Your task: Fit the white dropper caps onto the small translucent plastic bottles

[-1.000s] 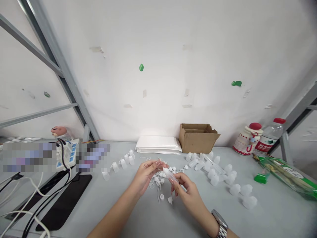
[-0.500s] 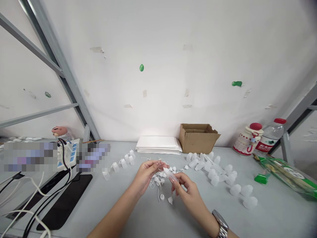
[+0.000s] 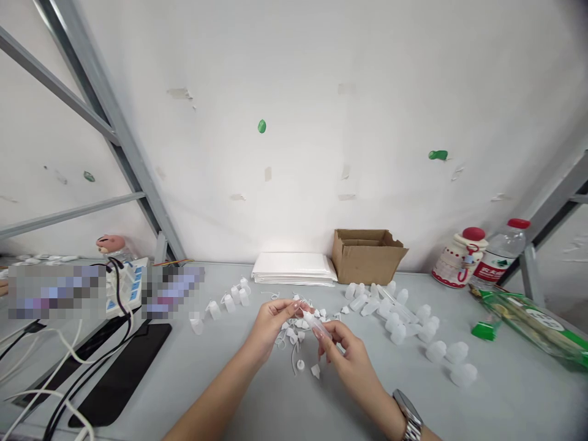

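Note:
My right hand is closed round a small translucent squeeze bottle, tilted with its pointed white nozzle toward my left hand. The fingertips of my left hand are pinched at the nozzle's tip on a small white piece, mostly hidden by the fingers. Under and around both hands lie loose white caps, some with thin straps. To the left stands a slanting row of small bottles with white tops. More translucent bottles without caps lie and stand in a loose group to the right.
A cardboard box and a stack of white envelopes sit against the wall. On the left are a black phone-like slab, cables and a power strip. A decorated jar, water bottle and green snack bag stand right.
My left fingertips have shifted slightly and now meet the bottle's nozzle tip more closely. The bottle stays in my right hand, almost unmoved.

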`<state>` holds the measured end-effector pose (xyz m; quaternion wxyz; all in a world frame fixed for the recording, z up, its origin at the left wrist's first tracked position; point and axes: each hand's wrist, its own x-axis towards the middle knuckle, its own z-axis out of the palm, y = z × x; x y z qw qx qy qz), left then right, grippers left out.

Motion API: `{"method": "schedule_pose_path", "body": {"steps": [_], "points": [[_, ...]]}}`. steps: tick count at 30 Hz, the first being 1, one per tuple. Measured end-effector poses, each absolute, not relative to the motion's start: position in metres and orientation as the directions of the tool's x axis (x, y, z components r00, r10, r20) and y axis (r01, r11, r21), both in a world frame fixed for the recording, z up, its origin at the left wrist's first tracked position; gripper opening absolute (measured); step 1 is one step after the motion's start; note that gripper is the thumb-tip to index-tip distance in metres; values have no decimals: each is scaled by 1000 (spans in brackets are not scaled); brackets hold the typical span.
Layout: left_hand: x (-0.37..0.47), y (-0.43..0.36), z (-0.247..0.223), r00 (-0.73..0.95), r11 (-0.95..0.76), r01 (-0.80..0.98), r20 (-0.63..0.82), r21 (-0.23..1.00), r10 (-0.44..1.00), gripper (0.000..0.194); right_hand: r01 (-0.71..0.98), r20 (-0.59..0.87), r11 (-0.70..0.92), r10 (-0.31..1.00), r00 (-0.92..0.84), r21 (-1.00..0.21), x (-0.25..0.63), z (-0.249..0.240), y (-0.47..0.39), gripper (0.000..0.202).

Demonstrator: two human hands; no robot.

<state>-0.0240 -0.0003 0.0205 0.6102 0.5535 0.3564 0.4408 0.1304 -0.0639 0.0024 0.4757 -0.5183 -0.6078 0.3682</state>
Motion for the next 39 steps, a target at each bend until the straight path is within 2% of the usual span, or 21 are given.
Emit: {"method": "schedule_pose_path", "body": {"steps": [6,12,14,18,22,25,27,28,29,31,33,35,37,39], "points": [[-20,2,16,356,1,-115,41,993,934,29,282,195,188,981,-3,-941,132,-4,-59,32],[-18,-2,23,402,81,-274,38,958,915,38,7,100,101,988,-121,-995,133,-11,-48,37],[-19,-2,23,386,70,-265,39,962,922,36,-30,81,77,984,-159,-997,131,-12,-47,38],[-17,-2,19,324,1,-157,50,988,945,29,18,66,71,977,-201,-997,129,-13,-52,36],[-14,-1,19,318,-28,-123,66,992,946,32,74,65,91,952,-298,-993,132,-16,-51,33],[-18,-1,18,126,-227,-89,237,970,963,33,213,232,258,962,-141,-942,140,-16,-33,31],[-22,-3,13,-16,-427,33,427,904,904,31,380,366,332,930,20,-864,143,-12,-12,33],[-23,-4,10,-37,-520,112,527,847,849,31,441,382,322,923,51,-838,143,-9,1,35],[-24,-6,6,-11,-604,185,616,775,787,31,480,383,318,923,42,-817,140,-6,14,35],[-24,-12,-2,144,-762,279,759,585,635,34,508,357,328,933,-42,-796,128,0,38,34],[-22,-18,-8,327,-878,307,826,367,460,39,523,334,339,936,-108,-782,107,3,57,28],[-18,-22,-11,408,-930,305,855,204,321,43,544,311,362,932,-188,-757,81,3,65,20],[-16,-25,-14,398,-942,313,884,121,246,44,560,284,407,912,-297,-722,53,-1,63,16],[-15,-26,-17,395,-937,332,887,105,240,43,569,253,462,877,-409,-680,29,-6,55,13]]}}
